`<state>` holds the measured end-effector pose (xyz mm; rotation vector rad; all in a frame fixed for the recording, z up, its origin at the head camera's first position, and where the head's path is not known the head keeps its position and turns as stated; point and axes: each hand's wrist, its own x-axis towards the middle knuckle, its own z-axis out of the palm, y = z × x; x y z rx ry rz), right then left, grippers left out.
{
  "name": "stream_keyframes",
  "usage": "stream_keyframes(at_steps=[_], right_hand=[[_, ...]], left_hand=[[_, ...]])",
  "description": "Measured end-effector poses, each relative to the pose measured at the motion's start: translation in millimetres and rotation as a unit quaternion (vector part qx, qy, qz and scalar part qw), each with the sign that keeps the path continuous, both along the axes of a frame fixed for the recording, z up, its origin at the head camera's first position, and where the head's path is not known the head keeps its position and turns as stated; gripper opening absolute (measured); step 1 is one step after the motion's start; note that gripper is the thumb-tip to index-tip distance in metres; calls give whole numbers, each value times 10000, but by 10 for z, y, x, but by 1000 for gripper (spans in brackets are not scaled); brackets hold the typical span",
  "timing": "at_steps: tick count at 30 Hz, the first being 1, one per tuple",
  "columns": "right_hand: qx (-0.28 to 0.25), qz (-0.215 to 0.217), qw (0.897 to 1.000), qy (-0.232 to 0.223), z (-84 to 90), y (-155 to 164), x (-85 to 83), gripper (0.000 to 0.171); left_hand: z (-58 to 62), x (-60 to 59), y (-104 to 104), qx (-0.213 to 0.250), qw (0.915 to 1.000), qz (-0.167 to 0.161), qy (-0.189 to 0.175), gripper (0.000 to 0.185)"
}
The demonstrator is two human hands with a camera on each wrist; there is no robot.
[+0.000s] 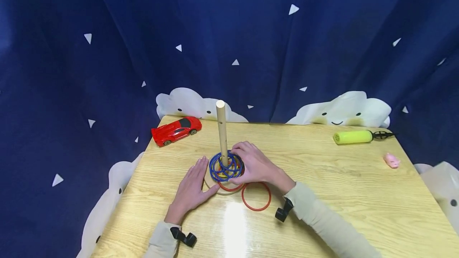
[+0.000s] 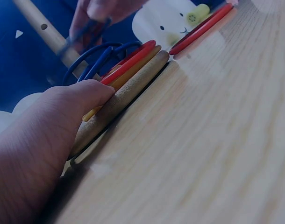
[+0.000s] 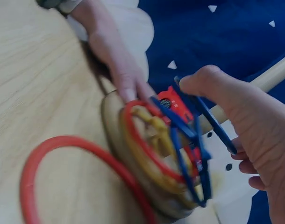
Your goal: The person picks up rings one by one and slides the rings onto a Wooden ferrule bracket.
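Note:
A wooden post (image 1: 222, 134) stands upright on a round wooden base (image 2: 128, 95). Stacked loosely around its foot are yellow rings (image 3: 156, 128), a red ring (image 2: 133, 59) and several blue rings (image 1: 211, 166). My left hand (image 1: 191, 188) lies at the base's left side with straight fingers, its thumb touching the base's rim. From the right, my right hand (image 1: 254, 164) pinches a blue ring (image 3: 212, 123) between thumb and fingers; that ring is lifted and tilted beside the post. Part of the stack is hidden behind the right hand.
Flat on the table (image 1: 305, 218), a loose red ring (image 1: 256, 209) lies just right of the base. A red toy car (image 1: 177, 129) sits at the back left. Toward the back right are a yellow-green balloon pump (image 1: 353, 137) and a small pink toy (image 1: 391, 160).

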<state>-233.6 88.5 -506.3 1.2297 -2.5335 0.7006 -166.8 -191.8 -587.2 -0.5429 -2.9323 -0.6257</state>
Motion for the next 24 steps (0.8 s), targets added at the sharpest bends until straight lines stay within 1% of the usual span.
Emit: stream_keyframes(at_steps=[4, 6, 10, 14, 19, 24], right_hand=[[304, -157, 9993, 164, -137, -28, 20, 93], [324, -193, 9992, 148, -178, -36, 29, 95], [96, -166, 9998, -42, -216, -19, 69, 96], [-247, -230, 9991, -271, -207, 64, 154, 99], [-524, -493, 9967, -363, -245, 244, 294, 91], [-641, -721, 9941, -502, -398, 452, 488, 82]], left_hand=[[-8, 4, 3, 50, 10000, 0, -21, 104], [-15, 2, 5, 52, 10000, 17, -10, 104], [-23, -2, 5, 0, 10000, 36, -25, 104], [-17, -4, 3, -1, 10000, 3, -21, 105], [-6, -6, 1, 42, 10000, -28, 63, 105], [-3, -3, -7, 94, 9998, -48, 162, 105]])
